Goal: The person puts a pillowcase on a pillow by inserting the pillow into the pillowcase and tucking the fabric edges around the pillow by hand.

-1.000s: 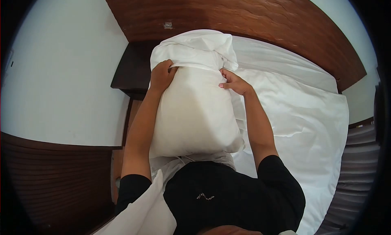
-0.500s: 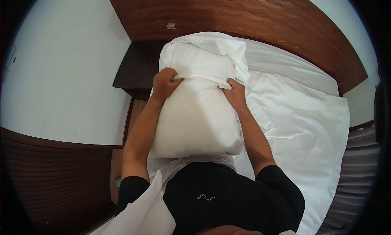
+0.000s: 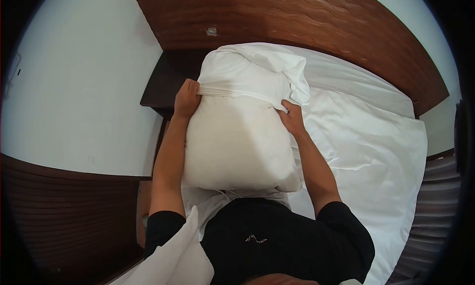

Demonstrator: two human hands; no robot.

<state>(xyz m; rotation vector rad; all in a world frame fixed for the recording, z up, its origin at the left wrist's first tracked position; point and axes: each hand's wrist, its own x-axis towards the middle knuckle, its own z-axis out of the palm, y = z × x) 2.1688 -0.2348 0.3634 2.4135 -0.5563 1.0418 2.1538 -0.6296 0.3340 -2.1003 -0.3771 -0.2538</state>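
Observation:
A plump off-white pillow (image 3: 232, 146) stands in front of my body, its far part inside a white pillowcase (image 3: 242, 72). The case's open edge stretches across the pillow between my hands. My left hand (image 3: 188, 98) is closed on that edge at the pillow's left side. At the right side, my right hand (image 3: 292, 116) pinches the same edge, thumb on top. The loose far end of the case lies in folds towards the bed's head. The pillow's near end rests close to my waist.
A bed with a white sheet (image 3: 366, 141) extends to the right, below a brown wooden headboard (image 3: 297, 18). A dark bedside table (image 3: 168, 77) stands at the left. White cloth (image 3: 173, 250) hangs over my left side. A grey curtain (image 3: 435, 211) is at the far right.
My left hand has moved outward to the left, and my right hand slightly right. The pillowcase edge between them is now pulled wider and flatter across the pillow.

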